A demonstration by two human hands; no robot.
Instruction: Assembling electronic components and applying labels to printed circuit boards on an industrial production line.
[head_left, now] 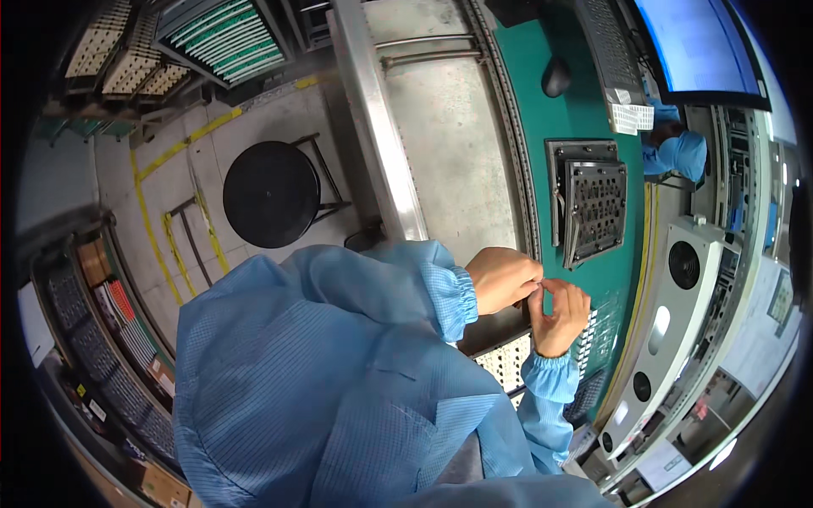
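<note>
Both hands meet fingertip to fingertip over the near edge of the green mat (533, 93). My left hand (501, 278) is closed, its thumb and fingers pinched together. My right hand (561, 315) is curled, with thumb and forefinger closed in a pinch against the left fingertips. Whatever lies between them is too small or hidden to make out. Below the hands a beige tray with dark holes (506, 362) is partly covered by my sleeves. Beside my right hand, a row of small white pieces (586, 339) lies on the mat.
A dark metal fixture plate (597, 207) lies on the mat, with a black mouse (556, 76), keyboard (608, 51) and lit monitor (699, 46) farther up. A metal conveyor rail (518, 169) runs alongside. A white fan unit (669, 313), black stool (271, 195) and a co-worker in blue (682, 154) are around.
</note>
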